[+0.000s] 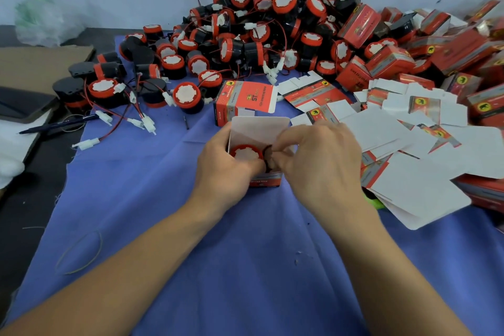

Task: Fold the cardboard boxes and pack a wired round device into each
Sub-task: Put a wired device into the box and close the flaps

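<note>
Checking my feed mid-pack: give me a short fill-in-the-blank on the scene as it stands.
1. The round wired device sits ____ the open red-and-white cardboard box.
2. The left hand grips this box while the right hand pinches a dark part beside that device's ____ rim.
3. To the ____ of both hands lie flat unfolded white cardboard blanks.
Answers: inside; red; right.

Two hands working, left hand (226, 166) and right hand (321, 163); two opened red cardboard boxes, near box (259, 131), far box (245, 98); one dark pen (58, 124); one round black-and-red wired device (246, 153) boxed, loose ones beyond counting
</note>
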The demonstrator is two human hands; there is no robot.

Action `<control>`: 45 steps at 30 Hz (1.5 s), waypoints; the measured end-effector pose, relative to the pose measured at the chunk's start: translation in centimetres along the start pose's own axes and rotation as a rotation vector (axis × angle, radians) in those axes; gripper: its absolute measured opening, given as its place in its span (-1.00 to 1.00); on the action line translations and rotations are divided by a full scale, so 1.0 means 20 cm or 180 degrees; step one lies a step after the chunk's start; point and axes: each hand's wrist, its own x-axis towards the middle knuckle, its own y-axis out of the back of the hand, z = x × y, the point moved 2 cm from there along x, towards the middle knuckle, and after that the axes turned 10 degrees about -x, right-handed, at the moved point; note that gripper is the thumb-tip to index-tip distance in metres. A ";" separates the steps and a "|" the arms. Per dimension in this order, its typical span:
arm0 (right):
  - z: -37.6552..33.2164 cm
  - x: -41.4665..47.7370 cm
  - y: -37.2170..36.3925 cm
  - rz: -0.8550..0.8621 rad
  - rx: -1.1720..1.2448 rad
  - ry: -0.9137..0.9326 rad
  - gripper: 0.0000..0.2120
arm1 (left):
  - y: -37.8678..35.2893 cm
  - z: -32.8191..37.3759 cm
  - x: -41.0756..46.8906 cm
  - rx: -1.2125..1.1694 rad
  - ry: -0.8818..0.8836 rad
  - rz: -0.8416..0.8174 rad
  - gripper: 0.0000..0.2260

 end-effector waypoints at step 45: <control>0.08 -0.07 -0.04 0.0463 0.1186 -0.0271 -0.90 | 0.04 0.00 0.06 -0.0598 0.0279 -0.0594 -0.63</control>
